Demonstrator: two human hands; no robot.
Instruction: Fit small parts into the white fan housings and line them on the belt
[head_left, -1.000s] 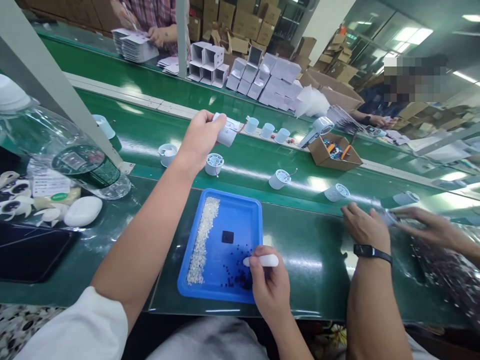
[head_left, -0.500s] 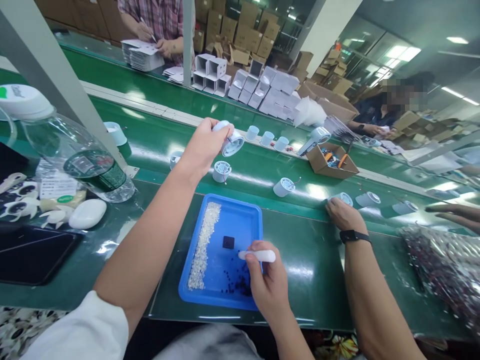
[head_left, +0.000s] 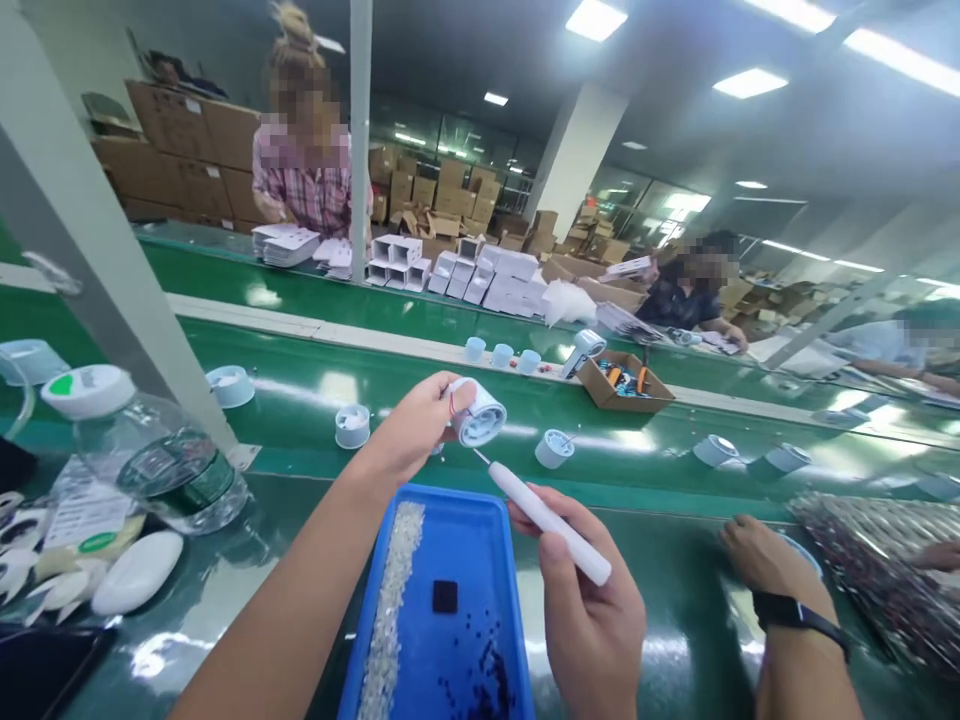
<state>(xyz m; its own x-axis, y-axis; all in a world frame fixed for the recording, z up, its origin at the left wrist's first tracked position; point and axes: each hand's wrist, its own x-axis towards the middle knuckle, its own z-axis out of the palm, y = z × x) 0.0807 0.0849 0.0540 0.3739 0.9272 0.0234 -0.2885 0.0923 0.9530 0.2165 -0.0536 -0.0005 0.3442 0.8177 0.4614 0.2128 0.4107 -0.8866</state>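
The left hand (head_left: 420, 425) is raised above the near edge of the bench (head_left: 660, 560), its fingers pinched around a small white round part (head_left: 480, 415) that has red and blue wires at its side; the open end of the part tilts toward the right. The right hand (head_left: 589, 610) is closed around a white pen-shaped tool (head_left: 551, 523), held slanted so that its thin metal tip points up and left and sits just below the round part; whether the tip touches the part cannot be told. Under both hands, at the near edge of the bench, lies a blue tray (head_left: 457, 500) holding a strip of small clear beads (head_left: 390, 590) along its left side, a dark square (head_left: 445, 596) near its middle and a scatter of tiny dark pieces (head_left: 487, 680) toward its near end. Beyond the tray, on the green belt (head_left: 315, 390), stand more white round parts (head_left: 555, 448), well apart from each other. At the left end of the bench lies a clear plastic bottle (head_left: 161, 465) on its side. To the right, another person's hand (head_left: 757, 555) with a black wristband rests on the bench beside a heap of shiny wrapped goods (head_left: 877, 560).
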